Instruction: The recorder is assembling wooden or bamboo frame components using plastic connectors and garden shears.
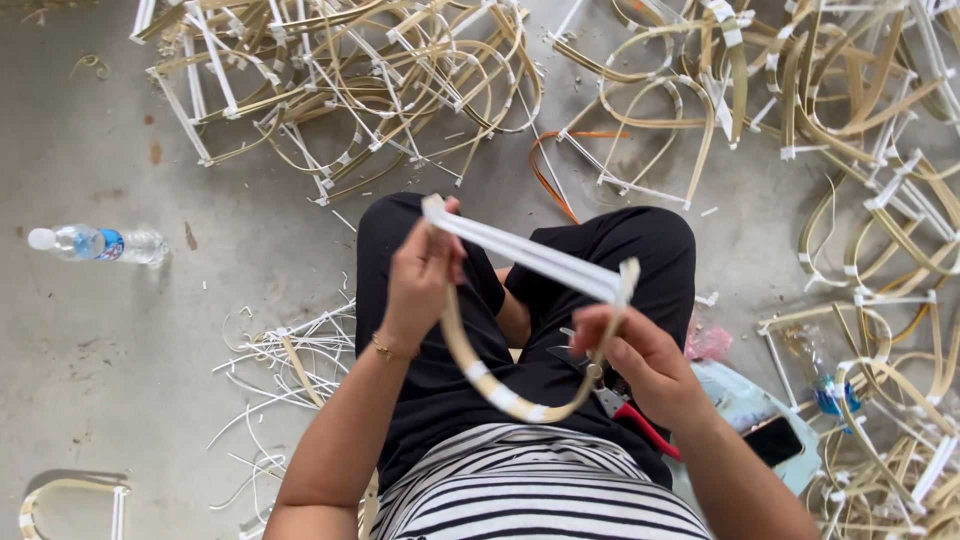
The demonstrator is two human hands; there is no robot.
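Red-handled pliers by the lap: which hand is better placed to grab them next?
Probably the right hand. It grips the bamboo frame at its lower right corner, just above the red-handled pliers. The left hand holds the frame's upper left end, farther away.

White straight bar [530,256] up top, pale tan curved strip [500,385] below with white tape bands. Black trousers [600,250], black-and-white striped top [540,500]. Red-handled pliers [640,425] on the lap. Grey concrete floor [100,350], heaps of tan-and-white frames [350,80], one orange strip [550,170]. Clear bottle [95,243], blue label, white cap. Pink scrap [708,342].
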